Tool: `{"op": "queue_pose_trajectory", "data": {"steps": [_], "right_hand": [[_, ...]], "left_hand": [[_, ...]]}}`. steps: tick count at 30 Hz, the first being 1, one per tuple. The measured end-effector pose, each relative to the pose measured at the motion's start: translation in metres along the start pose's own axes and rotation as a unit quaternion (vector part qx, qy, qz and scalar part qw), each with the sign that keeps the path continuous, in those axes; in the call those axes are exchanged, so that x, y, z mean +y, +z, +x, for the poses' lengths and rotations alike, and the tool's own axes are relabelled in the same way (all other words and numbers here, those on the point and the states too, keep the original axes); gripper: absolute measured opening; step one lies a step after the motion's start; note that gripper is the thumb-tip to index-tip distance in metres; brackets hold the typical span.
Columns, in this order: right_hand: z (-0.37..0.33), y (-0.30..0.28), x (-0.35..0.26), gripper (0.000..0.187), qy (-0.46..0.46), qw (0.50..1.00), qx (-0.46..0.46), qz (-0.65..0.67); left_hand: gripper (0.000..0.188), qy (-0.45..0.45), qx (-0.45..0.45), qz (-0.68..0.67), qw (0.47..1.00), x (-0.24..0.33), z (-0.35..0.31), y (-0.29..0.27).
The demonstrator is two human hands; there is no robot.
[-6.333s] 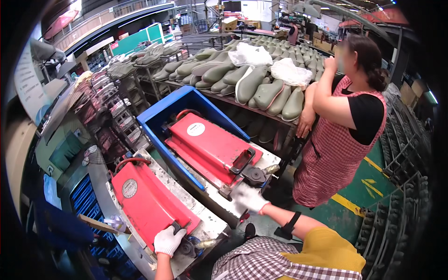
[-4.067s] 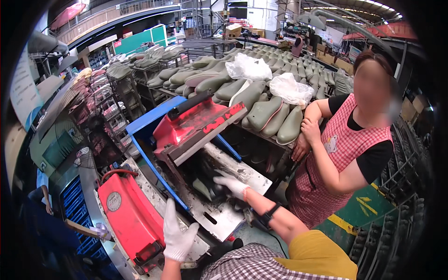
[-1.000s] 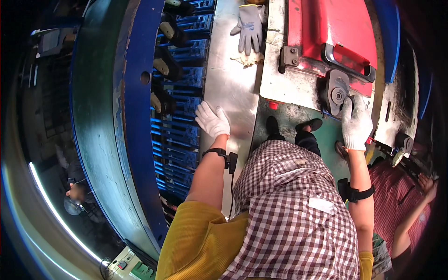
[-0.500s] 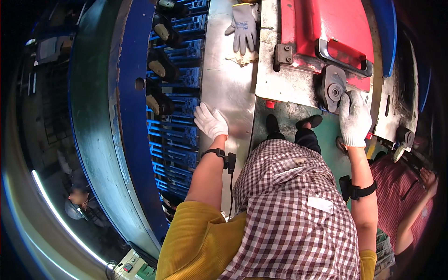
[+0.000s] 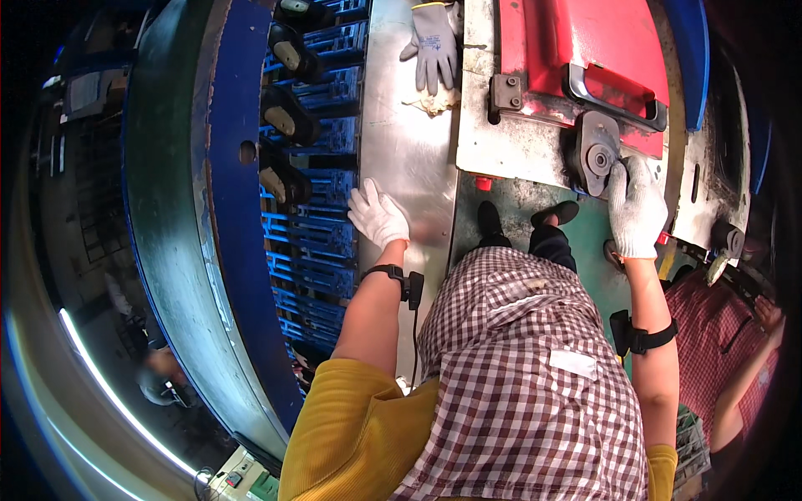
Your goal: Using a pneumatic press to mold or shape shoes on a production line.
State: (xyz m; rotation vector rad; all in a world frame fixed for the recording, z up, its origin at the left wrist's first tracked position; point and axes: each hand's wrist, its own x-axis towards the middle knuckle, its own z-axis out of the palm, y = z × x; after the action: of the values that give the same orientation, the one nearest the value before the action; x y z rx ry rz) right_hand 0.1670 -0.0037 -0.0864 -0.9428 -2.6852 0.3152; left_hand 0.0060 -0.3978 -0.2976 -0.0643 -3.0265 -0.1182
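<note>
Apparently waiting with left hand [image 5: 378, 215] spread on tabletop [image 5: 407, 150], right hand [image 5: 639, 209] at knob [image 5: 597, 156], grip unclear, probably needing sure hold next.

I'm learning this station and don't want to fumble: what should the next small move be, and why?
I would probably have the right hand gently try turning the dark latch. That hand is right at the latch's edge, the red cover beside it is down, and the left hand is away at the metal ledge. Whether the latch is fastened, I cannot tell.
</note>
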Motion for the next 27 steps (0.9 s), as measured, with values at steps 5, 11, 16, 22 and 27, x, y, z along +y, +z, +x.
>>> {"op": "queue_pose_trajectory", "data": {"steps": [5, 11, 16, 22, 27], "right_hand": [[0.002, -0.003, -0.004, 0.019, 0.014, 0.999, -0.033, 0.0], [0.001, 0.001, 0.009, 0.021, -0.001, 1.0, -0.02, -0.011], [0.002, 0.003, 0.009, 0.019, -0.014, 0.999, -0.033, 0.015], [-0.001, 0.008, 0.027, 0.022, 0.005, 0.997, -0.053, 0.052], [-0.002, 0.011, 0.025, 0.021, -0.004, 0.998, -0.04, 0.055]], "left_hand": [[0.054, -0.004, 0.036, -0.026, 0.999, -0.007, -0.003, -0.003], [0.065, -0.184, -0.011, -0.133, 0.974, -0.05, -0.027, -0.025], [0.075, -0.481, 0.18, -0.134, 0.848, -0.181, -0.063, -0.028], [0.089, -0.604, 0.156, -0.572, 0.533, -0.248, 0.02, -0.047], [0.08, -0.594, 0.1, -0.645, 0.471, -0.272, 0.065, -0.044]]}}
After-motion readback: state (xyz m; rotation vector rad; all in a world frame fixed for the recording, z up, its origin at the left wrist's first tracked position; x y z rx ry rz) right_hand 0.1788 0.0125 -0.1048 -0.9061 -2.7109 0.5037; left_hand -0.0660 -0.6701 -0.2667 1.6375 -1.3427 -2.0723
